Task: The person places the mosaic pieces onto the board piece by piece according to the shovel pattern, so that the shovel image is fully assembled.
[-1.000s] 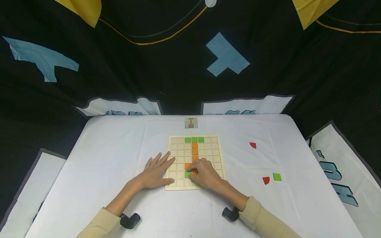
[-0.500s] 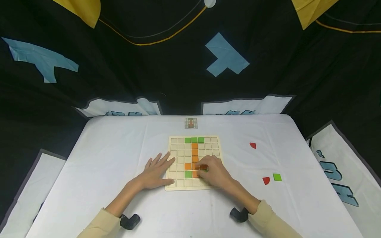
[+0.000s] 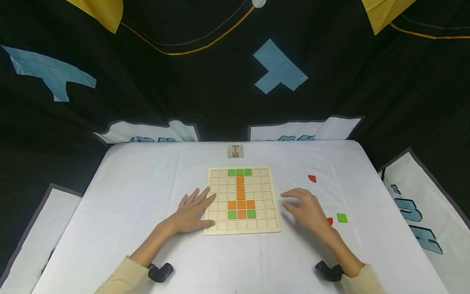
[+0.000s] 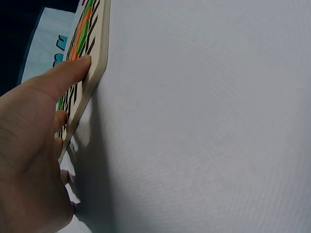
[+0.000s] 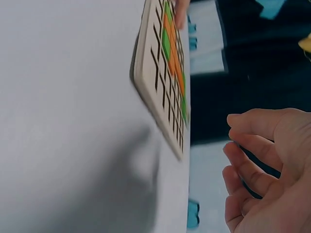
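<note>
A pale wooden grid board (image 3: 262, 223) lies on the white table, holding orange square tiles (image 3: 240, 187) in a column with one on each side low down. Green tiles (image 3: 240, 172) form a row at its top, and two more flank the column's foot. My left hand (image 3: 192, 214) rests on the board's left edge with fingers spread; in the left wrist view its thumb (image 4: 73, 73) touches the rim. Right of the board hovers my right hand (image 3: 306, 209), fingers loosely bent. The right wrist view shows nothing between those fingers (image 5: 257, 124).
To the right lie a red quarter-round piece (image 3: 312, 179), a second red piece (image 3: 330, 221) partly hidden by my right wrist, and a loose green tile (image 3: 342, 218). A small picture card (image 3: 235, 151) lies beyond the board. Dark printed cloth (image 3: 220, 90) hangs behind the table.
My right hand has left the board and moved right. An orange and a green tile now show right of the column's lower end, where the hand was. My left hand stays put.
</note>
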`<move>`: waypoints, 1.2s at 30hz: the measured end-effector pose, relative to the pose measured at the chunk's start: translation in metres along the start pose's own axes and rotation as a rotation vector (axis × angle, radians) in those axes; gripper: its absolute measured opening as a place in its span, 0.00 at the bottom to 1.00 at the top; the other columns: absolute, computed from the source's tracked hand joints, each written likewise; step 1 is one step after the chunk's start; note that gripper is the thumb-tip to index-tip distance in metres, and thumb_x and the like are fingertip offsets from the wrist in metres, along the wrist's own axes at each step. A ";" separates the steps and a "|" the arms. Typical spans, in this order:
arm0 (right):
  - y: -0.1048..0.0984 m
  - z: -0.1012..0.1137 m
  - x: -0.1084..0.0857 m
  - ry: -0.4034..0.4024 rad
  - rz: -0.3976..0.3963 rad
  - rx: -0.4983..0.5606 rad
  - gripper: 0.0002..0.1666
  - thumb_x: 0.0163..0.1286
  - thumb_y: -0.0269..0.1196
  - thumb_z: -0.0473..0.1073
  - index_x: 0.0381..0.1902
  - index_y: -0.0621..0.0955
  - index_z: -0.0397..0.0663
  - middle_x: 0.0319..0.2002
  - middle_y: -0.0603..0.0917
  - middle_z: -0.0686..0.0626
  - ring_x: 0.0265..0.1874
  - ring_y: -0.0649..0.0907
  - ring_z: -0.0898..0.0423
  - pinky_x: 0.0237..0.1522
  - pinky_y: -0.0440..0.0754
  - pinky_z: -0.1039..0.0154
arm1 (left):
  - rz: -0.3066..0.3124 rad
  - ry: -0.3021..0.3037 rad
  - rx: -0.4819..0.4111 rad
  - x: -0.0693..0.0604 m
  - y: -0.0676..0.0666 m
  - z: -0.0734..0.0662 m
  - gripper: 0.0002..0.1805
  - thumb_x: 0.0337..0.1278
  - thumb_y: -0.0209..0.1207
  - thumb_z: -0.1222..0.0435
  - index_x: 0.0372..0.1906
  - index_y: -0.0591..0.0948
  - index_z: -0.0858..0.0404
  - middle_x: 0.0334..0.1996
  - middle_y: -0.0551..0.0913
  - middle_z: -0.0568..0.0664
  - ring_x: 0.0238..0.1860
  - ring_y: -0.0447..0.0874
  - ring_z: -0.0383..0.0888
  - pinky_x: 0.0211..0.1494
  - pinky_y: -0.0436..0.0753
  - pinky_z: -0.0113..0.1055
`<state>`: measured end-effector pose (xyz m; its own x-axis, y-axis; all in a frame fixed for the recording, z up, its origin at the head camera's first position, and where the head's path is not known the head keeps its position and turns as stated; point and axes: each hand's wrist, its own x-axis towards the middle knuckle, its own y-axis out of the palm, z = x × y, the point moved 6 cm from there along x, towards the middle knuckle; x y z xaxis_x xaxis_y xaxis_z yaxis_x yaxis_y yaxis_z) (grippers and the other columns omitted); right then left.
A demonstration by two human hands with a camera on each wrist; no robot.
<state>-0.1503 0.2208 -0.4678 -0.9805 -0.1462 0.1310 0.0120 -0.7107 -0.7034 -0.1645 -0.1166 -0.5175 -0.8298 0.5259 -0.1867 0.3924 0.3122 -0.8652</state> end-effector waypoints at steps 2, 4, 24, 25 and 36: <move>-0.010 -0.008 -0.006 0.015 -0.023 -0.011 0.14 0.60 0.71 0.34 0.46 0.88 0.42 0.48 0.86 0.46 0.54 0.79 0.43 0.56 0.75 0.43 | 0.000 -0.001 -0.002 0.000 0.000 0.000 0.47 0.60 0.61 0.42 0.78 0.60 0.60 0.79 0.47 0.60 0.77 0.36 0.66 0.71 0.38 0.69; -0.021 -0.016 -0.013 0.026 -0.043 -0.016 0.14 0.61 0.71 0.33 0.46 0.88 0.42 0.48 0.86 0.46 0.54 0.79 0.43 0.55 0.75 0.43 | 0.002 -0.002 -0.004 0.000 0.000 0.000 0.47 0.61 0.61 0.42 0.78 0.60 0.60 0.79 0.47 0.60 0.77 0.36 0.66 0.71 0.38 0.69; -0.092 -0.105 -0.079 0.360 0.017 -0.054 0.26 0.67 0.68 0.40 0.61 0.79 0.36 0.64 0.71 0.29 0.63 0.68 0.30 0.59 0.68 0.32 | 0.005 0.003 -0.002 0.000 0.000 0.001 0.48 0.60 0.60 0.41 0.79 0.59 0.59 0.79 0.45 0.59 0.77 0.35 0.65 0.70 0.38 0.70; -0.092 -0.111 -0.081 0.385 0.036 -0.056 0.27 0.67 0.68 0.40 0.62 0.77 0.35 0.64 0.70 0.28 0.64 0.67 0.29 0.60 0.68 0.32 | 0.006 0.001 -0.001 0.000 0.000 0.001 0.48 0.60 0.61 0.41 0.79 0.59 0.59 0.79 0.45 0.58 0.77 0.34 0.65 0.70 0.38 0.69; -0.087 -0.140 -0.092 0.453 0.086 -0.071 0.30 0.66 0.66 0.35 0.65 0.73 0.30 0.65 0.66 0.25 0.64 0.66 0.27 0.61 0.69 0.34 | -0.004 0.012 -0.009 0.000 0.000 0.000 0.47 0.60 0.61 0.42 0.78 0.59 0.59 0.79 0.46 0.59 0.77 0.36 0.66 0.70 0.38 0.70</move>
<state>-0.0883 0.3928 -0.5169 -0.9635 0.1235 -0.2374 0.0994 -0.6582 -0.7463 -0.1645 -0.1167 -0.5178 -0.8265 0.5342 -0.1777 0.3929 0.3214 -0.8616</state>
